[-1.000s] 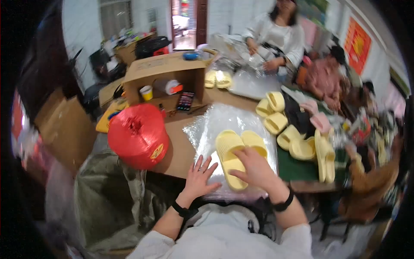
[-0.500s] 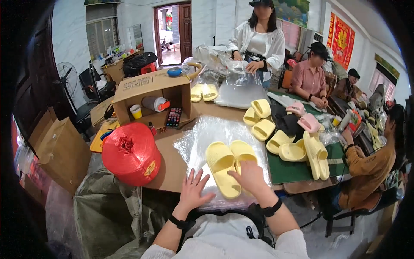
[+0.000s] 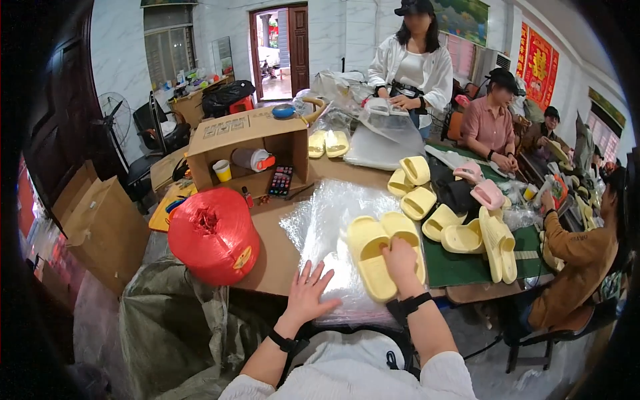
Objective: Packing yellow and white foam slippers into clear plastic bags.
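Note:
A pair of pale yellow slide sandals (image 3: pixel 373 263) lies on a stack of clear plastic bags (image 3: pixel 325 220) in front of me. My right hand (image 3: pixel 402 261) grips the pair at the inner edges, fingers curled over the right slide and thumb toward the left one. My fingertips are partly hidden in the right slide. My left hand (image 3: pixel 309 293) rests palm down on the bags, left of the slides, fingers spread and holding nothing.
Several loose yellow slides (image 3: pixel 461 237) and two pink ones (image 3: pixel 487 195) crowd the green mat (image 3: pixel 453 270) at right. A red twine roll (image 3: pixel 212 235) and an open cardboard box (image 3: pixel 248 143) stand left. Across the table, a person (image 3: pixel 415 70) handles clear bags; others sit at right.
My right hand has shifted the pair of slides a little to the right across the bags. My left hand stays flat on the bags. The view has swung slightly left.

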### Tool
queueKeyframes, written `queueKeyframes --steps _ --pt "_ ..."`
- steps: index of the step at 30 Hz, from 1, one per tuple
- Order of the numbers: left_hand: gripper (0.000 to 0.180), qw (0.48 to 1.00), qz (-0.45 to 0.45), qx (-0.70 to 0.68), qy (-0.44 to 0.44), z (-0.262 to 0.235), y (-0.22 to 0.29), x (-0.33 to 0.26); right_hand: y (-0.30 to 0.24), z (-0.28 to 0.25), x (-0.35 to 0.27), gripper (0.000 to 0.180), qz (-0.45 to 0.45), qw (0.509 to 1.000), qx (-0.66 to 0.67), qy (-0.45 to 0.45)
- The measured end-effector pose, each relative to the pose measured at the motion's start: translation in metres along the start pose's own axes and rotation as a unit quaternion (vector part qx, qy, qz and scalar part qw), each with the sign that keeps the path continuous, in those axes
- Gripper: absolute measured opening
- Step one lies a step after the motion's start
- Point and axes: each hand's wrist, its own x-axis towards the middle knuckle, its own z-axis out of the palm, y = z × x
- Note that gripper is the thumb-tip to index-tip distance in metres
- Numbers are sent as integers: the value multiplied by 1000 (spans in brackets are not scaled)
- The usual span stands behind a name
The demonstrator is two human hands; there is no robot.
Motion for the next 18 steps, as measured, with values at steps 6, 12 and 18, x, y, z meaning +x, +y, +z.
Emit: queueKeyframes --steps 6,12,18 --pt "77 1000 -9 -9 0 -1 -1 -4 23 -34 -22 31 27 999 26 -6" --pt "76 1000 5 -6 -2 -3 1 -1 15 -88 -86 19 40 992 113 49" --pt "69 999 -21 -17 -35 -15 -2 -4 -56 -121 -69 21 -73 954 287 45"
